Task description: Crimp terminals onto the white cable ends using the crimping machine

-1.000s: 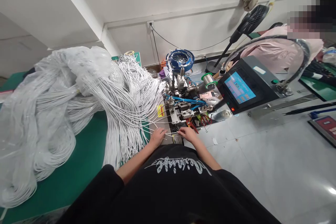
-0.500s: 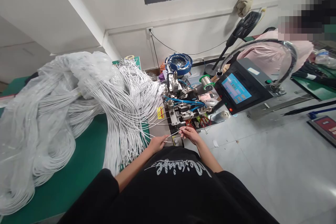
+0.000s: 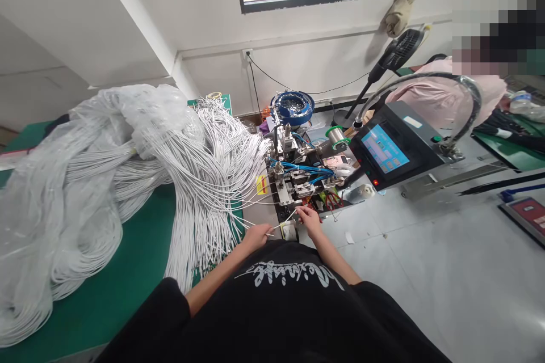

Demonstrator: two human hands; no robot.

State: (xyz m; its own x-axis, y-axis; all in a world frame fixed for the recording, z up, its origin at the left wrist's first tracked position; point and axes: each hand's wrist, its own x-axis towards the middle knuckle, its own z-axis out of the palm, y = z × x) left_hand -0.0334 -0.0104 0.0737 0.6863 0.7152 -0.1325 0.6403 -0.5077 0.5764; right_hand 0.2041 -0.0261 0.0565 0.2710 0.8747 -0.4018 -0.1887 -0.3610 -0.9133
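Observation:
My left hand is closed on a white cable near the front edge of the machine. The cable runs up and right to my right hand, whose fingers pinch it near its end. Just beyond my hands stands the machine with metal blocks and blue tubes. A large bundle of white cables lies to the left of it, partly under clear plastic. Between my hands and below the cable is a small round spool.
A control screen on a black box is right of the machine. Behind are a blue bowl feeder, a wire spool and a fan. A person in pink is at the right. A green table lies left.
My right hand has shifted slightly right, and the cable between my hands now bends upward more steeply near it. The camera view has tilted up a little.

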